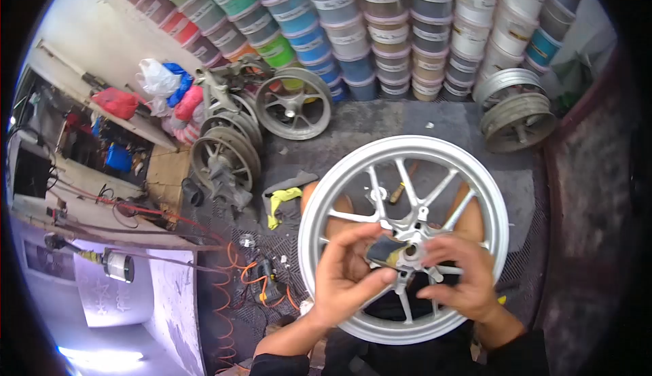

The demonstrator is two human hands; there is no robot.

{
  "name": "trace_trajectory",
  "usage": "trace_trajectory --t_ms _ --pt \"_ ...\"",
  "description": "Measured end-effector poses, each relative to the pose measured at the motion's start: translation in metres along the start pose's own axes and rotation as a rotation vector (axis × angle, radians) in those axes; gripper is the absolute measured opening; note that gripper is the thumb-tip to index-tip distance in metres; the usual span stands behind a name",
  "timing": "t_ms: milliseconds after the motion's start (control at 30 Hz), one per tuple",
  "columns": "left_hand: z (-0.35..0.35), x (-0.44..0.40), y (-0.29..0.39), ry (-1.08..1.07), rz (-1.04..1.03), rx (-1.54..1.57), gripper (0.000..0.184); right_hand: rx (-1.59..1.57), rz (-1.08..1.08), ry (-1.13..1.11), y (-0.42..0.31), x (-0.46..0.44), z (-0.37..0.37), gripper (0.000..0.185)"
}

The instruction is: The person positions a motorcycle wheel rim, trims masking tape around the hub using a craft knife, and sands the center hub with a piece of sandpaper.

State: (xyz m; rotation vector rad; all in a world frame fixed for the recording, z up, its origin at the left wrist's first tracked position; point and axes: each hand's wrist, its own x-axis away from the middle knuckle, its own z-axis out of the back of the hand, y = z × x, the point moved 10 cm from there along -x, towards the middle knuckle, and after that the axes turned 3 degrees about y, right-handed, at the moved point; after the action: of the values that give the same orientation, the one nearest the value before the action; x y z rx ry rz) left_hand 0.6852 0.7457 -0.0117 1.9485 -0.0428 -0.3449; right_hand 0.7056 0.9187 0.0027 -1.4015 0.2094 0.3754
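Note:
A silver spoked motorcycle wheel rim (494, 203) lies across the person's lap, its hub (411, 254) facing up. Over the hub's left side, my left hand (343, 274) is curled with thumb and fingers around a small glossy dark piece (384, 251) with a yellowish patch; its exact kind is unclear. On the other side of the hub is my right hand (464, 274), with fingers bent and thumb apart. Nothing shows in its grasp, and its fingertips are slightly blurred.
Several wheels (293, 104) stand at the back left, and two more rims (517, 121) are stacked at the right. Labelled tubs (337, 9) line the back. A yellow-and-grey cloth (282, 205), a power tool (268, 282) and a coiled orange hose (221, 308) lie at the left.

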Motion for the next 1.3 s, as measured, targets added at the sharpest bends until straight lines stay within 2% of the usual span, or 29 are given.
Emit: trace_trajectory --t_ms 33,67,100,167,200,300,400,500,533,633,733,833,933,1033,1233,1300 --pt "-0.013 0.003 -0.003 -0.036 0.005 0.030 0.066 -0.058 -0.002 -0.038 -0.005 -0.004 -0.013 0.062" --pt "-0.022 0.005 0.001 -0.079 -0.046 -0.054 0.065 -0.130 -0.011 -0.001 0.000 -0.002 -0.017 0.061" --pt "-0.023 0.006 -0.001 -0.079 -0.039 0.000 0.064 -0.208 -0.016 0.030 0.006 0.002 -0.018 0.060" --pt "-0.023 0.009 -0.003 -0.071 -0.033 0.093 0.064 -0.227 0.000 0.022 0.011 0.005 -0.014 0.058" --pt "-0.021 0.011 -0.006 -0.011 0.044 0.090 0.067 -0.242 0.008 0.015 0.012 0.007 -0.014 0.056" --pt "-0.020 0.015 -0.009 0.016 0.058 0.075 0.069 -0.462 -0.112 0.120 0.025 0.010 -0.013 0.049" --pt "-0.013 0.018 -0.019 0.036 0.186 0.009 0.057 -0.297 -0.033 -0.006 0.021 0.013 -0.006 0.041" --pt "-0.017 0.014 -0.010 -0.160 0.079 -0.359 0.040 -0.314 -0.062 -0.025 0.027 0.019 -0.006 0.038" --pt "-0.017 0.010 -0.004 -0.117 0.014 -0.435 0.027 -0.300 -0.071 0.006 0.026 0.019 -0.005 0.037" --pt "-0.023 0.010 -0.001 -0.108 -0.064 -0.538 0.029 -0.212 -0.069 0.049 0.023 0.020 -0.003 0.034" --pt "-0.029 0.011 -0.007 -0.119 -0.022 -0.533 0.027 -0.070 -0.063 0.035 0.028 0.029 0.002 0.027" --pt "-0.028 0.019 -0.019 -0.130 0.147 -0.478 0.025 -0.181 -0.092 -0.034 0.029 0.036 0.001 0.025" --pt "-0.022 0.025 -0.020 -0.024 0.181 -0.369 0.028 -0.185 -0.055 -0.031 0.030 0.036 -0.002 0.025" --pt "-0.033 0.025 -0.006 -0.184 -0.032 -0.552 0.028 -0.141 -0.010 -0.044 0.025 0.036 -0.006 0.028" --pt "-0.037 0.023 -0.002 -0.227 -0.063 -0.591 0.027 -0.280 -0.199 -0.027 0.031 0.036 -0.004 0.040" --pt "-0.037 0.022 -0.005 -0.214 -0.024 -0.549 0.028 -0.146 -0.088 -0.069 0.023 0.033 0.002 0.043"
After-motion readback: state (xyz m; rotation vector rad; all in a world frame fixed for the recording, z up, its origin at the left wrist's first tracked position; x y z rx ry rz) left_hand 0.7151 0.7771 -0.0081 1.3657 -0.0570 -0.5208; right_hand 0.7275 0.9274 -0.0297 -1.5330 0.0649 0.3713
